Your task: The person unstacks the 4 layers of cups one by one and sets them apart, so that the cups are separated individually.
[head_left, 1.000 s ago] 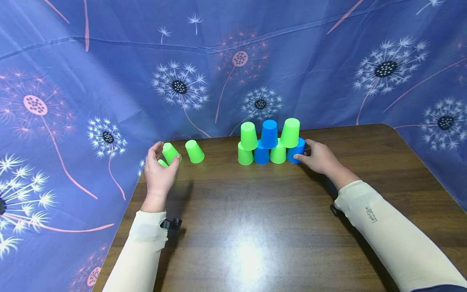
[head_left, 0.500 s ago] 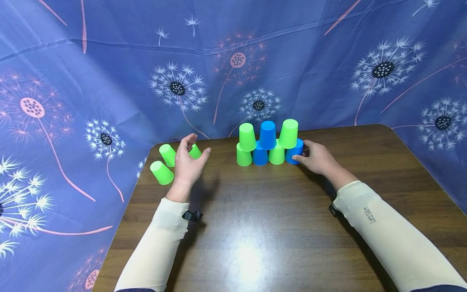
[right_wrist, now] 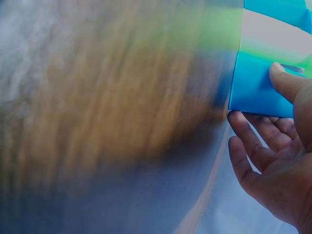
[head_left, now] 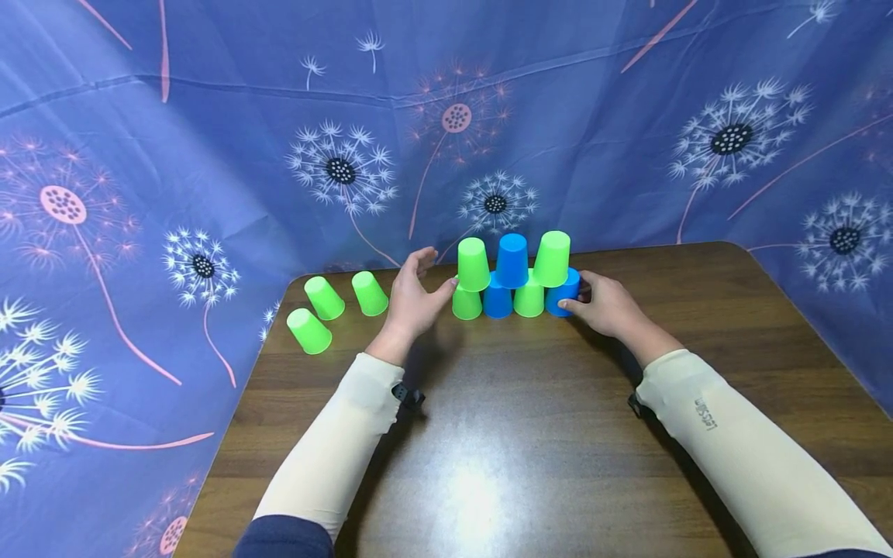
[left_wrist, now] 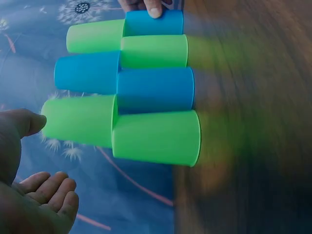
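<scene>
Upside-down cups stand in two rows at the table's back. In the lower row, green and blue cups alternate; the upper row is a green cup [head_left: 474, 264], a blue cup [head_left: 512, 260] and a green cup [head_left: 553, 259]. My right hand [head_left: 611, 304] holds the lower blue cup [head_left: 563, 292] at the right end, thumb on its front and fingers at its side, as the right wrist view [right_wrist: 261, 85] shows. My left hand [head_left: 415, 301] is spread at the left end, thumb beside the upper green cup; whether it touches cannot be told. Nothing is in its grasp.
Three more green cups stand upside down at the table's back left: one in front [head_left: 309, 331], one behind it [head_left: 324, 297] and one to the right [head_left: 370, 293]. A blue dandelion-print cloth [head_left: 279, 101] hangs behind the brown wooden table [head_left: 530, 434].
My left hand has moved right, from the loose green cups at the left to the left end of the stacked cups. The right hand stays at the lower blue cup.
</scene>
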Motion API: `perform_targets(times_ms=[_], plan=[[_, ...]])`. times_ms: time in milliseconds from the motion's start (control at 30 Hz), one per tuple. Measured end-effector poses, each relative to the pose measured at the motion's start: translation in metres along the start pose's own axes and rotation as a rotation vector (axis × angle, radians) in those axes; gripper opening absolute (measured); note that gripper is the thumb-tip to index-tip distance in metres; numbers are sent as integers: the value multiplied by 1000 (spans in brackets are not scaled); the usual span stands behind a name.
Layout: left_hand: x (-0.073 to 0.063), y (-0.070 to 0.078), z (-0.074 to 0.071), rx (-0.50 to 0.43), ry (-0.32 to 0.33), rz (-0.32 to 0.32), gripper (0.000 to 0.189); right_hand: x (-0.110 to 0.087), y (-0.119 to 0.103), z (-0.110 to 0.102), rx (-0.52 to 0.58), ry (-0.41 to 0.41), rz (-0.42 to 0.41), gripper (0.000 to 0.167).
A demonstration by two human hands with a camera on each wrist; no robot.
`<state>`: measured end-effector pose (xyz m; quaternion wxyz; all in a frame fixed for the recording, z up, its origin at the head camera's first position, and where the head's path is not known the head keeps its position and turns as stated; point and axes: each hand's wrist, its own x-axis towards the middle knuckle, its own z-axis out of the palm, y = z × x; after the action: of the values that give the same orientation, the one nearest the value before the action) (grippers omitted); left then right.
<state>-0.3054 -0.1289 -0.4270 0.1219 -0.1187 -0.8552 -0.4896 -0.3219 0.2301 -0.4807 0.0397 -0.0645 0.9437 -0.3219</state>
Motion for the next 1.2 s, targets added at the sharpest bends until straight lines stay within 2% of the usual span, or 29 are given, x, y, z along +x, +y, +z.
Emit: perform_targets(times_ms=[200,467,633,800,1200], plan=[[10,8,15,-26,-56,-5,69,-2,2,2,15,8,3,79],[19,7,29,-3,-73,-71,72,-1,3,3,4,4,1,78],[22,9,35,-31,-73,-90,72,0,2,3,11,2,3,76],[25,8,40,-17,-64,-104,69,0,0,1,12,-8,7,76],[26,9,40,13,-38,-77,60,2,0,1,-11,18,0,77]])
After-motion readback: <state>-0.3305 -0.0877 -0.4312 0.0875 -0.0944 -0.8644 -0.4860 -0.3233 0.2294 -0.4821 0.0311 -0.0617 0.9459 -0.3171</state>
